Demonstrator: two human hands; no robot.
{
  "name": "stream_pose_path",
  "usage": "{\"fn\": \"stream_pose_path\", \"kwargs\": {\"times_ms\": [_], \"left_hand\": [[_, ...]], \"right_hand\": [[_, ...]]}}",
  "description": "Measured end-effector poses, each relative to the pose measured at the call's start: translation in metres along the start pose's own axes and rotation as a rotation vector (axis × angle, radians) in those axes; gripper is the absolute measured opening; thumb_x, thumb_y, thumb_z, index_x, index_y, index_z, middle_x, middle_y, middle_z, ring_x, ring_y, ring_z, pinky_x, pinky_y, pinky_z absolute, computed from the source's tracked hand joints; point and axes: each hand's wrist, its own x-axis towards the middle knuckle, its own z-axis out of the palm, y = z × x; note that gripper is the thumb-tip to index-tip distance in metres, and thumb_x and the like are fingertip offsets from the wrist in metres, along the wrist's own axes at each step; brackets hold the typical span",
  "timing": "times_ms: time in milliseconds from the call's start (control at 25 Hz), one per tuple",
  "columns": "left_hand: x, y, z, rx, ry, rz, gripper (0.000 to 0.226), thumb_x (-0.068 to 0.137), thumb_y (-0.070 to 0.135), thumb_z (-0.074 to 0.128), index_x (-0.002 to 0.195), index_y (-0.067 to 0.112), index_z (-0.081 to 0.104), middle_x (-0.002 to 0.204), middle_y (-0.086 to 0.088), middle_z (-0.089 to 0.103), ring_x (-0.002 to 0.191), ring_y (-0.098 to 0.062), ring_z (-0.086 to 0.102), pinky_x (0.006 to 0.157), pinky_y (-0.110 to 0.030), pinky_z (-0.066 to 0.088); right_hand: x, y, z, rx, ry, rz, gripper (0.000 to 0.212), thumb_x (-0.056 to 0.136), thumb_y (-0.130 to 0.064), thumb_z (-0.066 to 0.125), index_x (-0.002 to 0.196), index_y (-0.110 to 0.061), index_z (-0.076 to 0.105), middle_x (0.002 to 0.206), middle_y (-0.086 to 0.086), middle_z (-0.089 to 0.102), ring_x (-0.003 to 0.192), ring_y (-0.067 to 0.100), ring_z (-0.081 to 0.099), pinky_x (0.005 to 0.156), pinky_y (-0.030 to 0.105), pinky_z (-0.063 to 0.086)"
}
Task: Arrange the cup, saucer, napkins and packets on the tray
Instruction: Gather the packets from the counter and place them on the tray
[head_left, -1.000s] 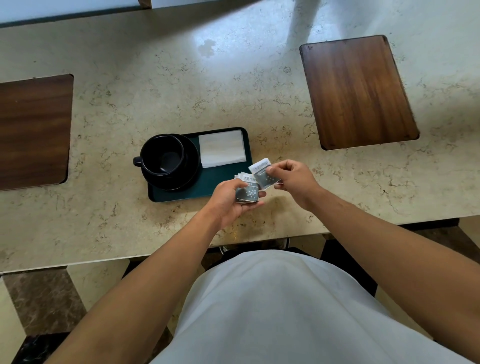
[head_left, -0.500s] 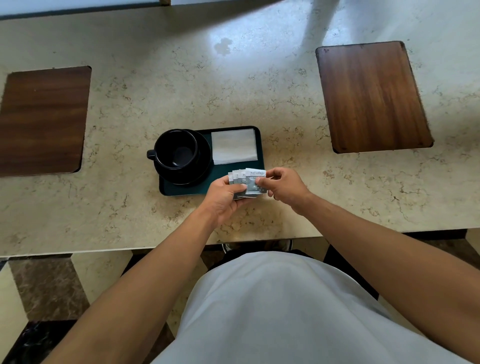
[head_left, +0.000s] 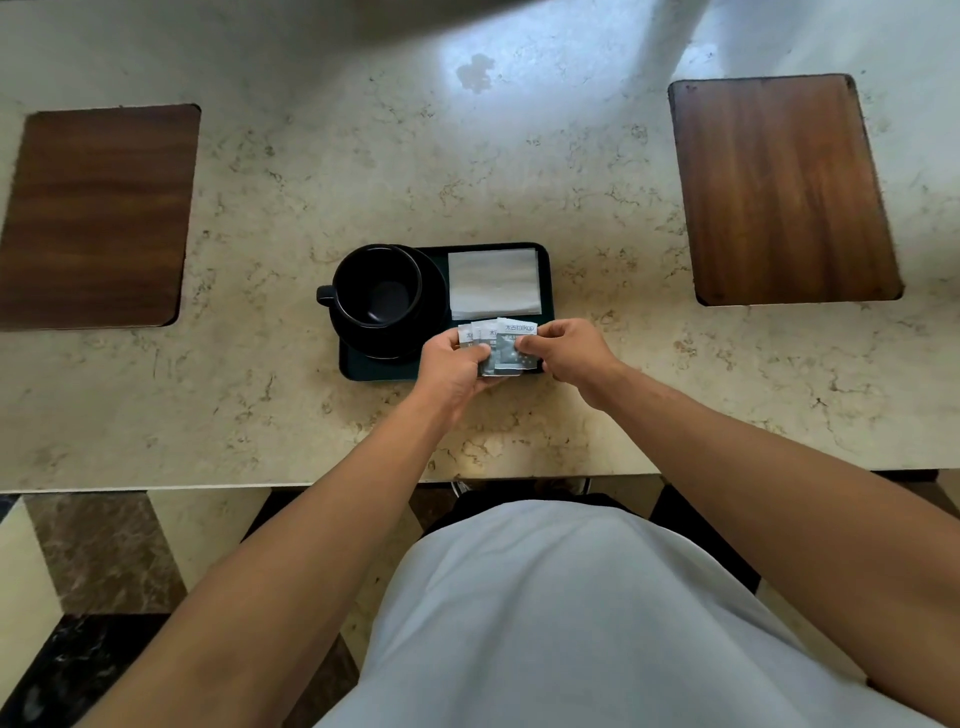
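Holding a small fan of grey and white packets (head_left: 503, 347) between both hands, the person stands at the near edge of a pale marble counter (head_left: 467, 171). Left hand (head_left: 451, 364) grips the fan from its 8 o'clock side, fingers curled under and thumb laid across the front of the packets. Right hand (head_left: 574, 349) pinches the frontmost packet at its 3 o'clock edge, fingertips on the printed face. Packets overlap one another, printed tops pointing to 12 o'clock, over the near right corner of the tray (head_left: 546, 270); whether they touch the tray floor cannot be told. Tray is dark, rectangular, long side running 9 to 3 o'clock, roughly centred on the counter. Black cup (head_left: 378, 286) sits upright on a black saucer (head_left: 434, 312) in the tray's 9 o'clock half, handle pointing to 9 o'clock and overhanging the tray edge. White napkins (head_left: 493, 283) lie flat in the tray's far right corner, at 3 o'clock of the cup, just beyond the packets. Two dark wooden boards are set on the counter: one (head_left: 98, 213) at 9 o'clock of the tray, one (head_left: 779, 187) at 2 o'clock, both well apart from it. Person wears a light shirt (head_left: 571, 623).
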Motion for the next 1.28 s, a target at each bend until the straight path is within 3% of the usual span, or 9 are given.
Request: {"fn": "stream_pose_path", "kwargs": {"times_ms": [120,200,320,480,680,880,1040,1280], "left_hand": [[0.006,-0.003,-0.002,0.238,0.086,0.082,0.013,0.094,-0.001,0.066,0.099,0.011,0.068,0.1,-0.011,0.074,0.09,-0.023,0.073,0.078,-0.035,0.063],[0.01,-0.003,-0.002,0.328,0.12,0.101,0.012,0.091,0.005,0.072,0.101,0.011,0.07,0.1,-0.009,0.074,0.093,-0.026,0.073,0.079,-0.04,0.063],[0.014,0.003,0.0,0.408,0.171,0.111,0.016,0.088,0.01,0.076,0.103,0.012,0.07,0.097,-0.003,0.073,0.09,-0.022,0.073,0.082,-0.042,0.062],[0.018,0.01,0.006,0.463,0.17,0.151,0.017,0.089,0.011,0.075,0.083,0.024,0.067,0.087,0.003,0.071,0.085,-0.02,0.072,0.079,-0.044,0.062],[0.025,0.007,0.006,0.548,0.181,0.171,0.027,0.089,0.013,0.075,0.073,0.03,0.062,0.079,0.01,0.067,0.075,-0.009,0.067,0.078,-0.042,0.063],[0.029,0.007,0.005,0.621,0.18,0.173,0.012,0.089,0.017,0.075,0.083,0.025,0.069,0.084,0.007,0.07,0.082,-0.014,0.07,0.079,-0.042,0.063],[0.029,0.004,0.004,0.75,0.215,0.221,0.005,0.091,0.021,0.073,0.086,0.019,0.071,0.083,0.004,0.071,0.077,-0.018,0.071,0.076,-0.04,0.062],[0.033,-0.007,0.0,1.067,0.258,0.364,0.019,0.092,0.027,0.07,0.088,0.009,0.074,0.086,-0.003,0.069,0.084,-0.02,0.064,0.076,-0.036,0.055]], "right_hand": [[0.005,-0.001,-0.001,-0.053,0.042,-0.02,0.011,0.085,-0.021,0.079,0.082,-0.012,0.073,0.084,0.005,0.074,0.067,0.011,0.063,0.062,0.027,0.049],[0.007,-0.003,-0.001,-0.096,0.071,-0.038,0.01,0.085,-0.02,0.078,0.08,-0.013,0.072,0.084,0.005,0.074,0.071,0.013,0.062,0.064,0.029,0.049],[0.01,-0.006,0.0,-0.162,0.095,-0.06,0.012,0.085,-0.019,0.076,0.076,-0.013,0.071,0.081,0.004,0.072,0.069,0.014,0.061,0.065,0.033,0.051],[0.014,-0.01,0.002,-0.187,0.137,-0.065,0.021,0.085,-0.021,0.072,0.068,-0.009,0.067,0.067,0.005,0.063,0.059,0.015,0.055,0.058,0.031,0.046],[0.017,-0.008,0.005,-0.244,0.162,-0.046,0.026,0.085,-0.025,0.072,0.064,-0.011,0.066,0.063,0.003,0.063,0.054,0.012,0.054,0.051,0.026,0.043],[0.018,-0.006,0.005,-0.255,0.178,-0.025,0.027,0.084,-0.027,0.071,0.064,-0.015,0.059,0.064,0.0,0.059,0.057,0.013,0.052,0.052,0.026,0.04],[0.016,-0.006,0.003,-0.295,0.188,-0.032,0.029,0.082,-0.028,0.069,0.06,-0.017,0.054,0.06,-0.002,0.056,0.055,0.011,0.05,0.05,0.025,0.037],[0.015,-0.009,0.004,-0.408,0.222,-0.045,0.033,0.084,-0.03,0.067,0.057,-0.019,0.052,0.058,-0.003,0.056,0.054,0.01,0.05,0.048,0.026,0.034]]}}
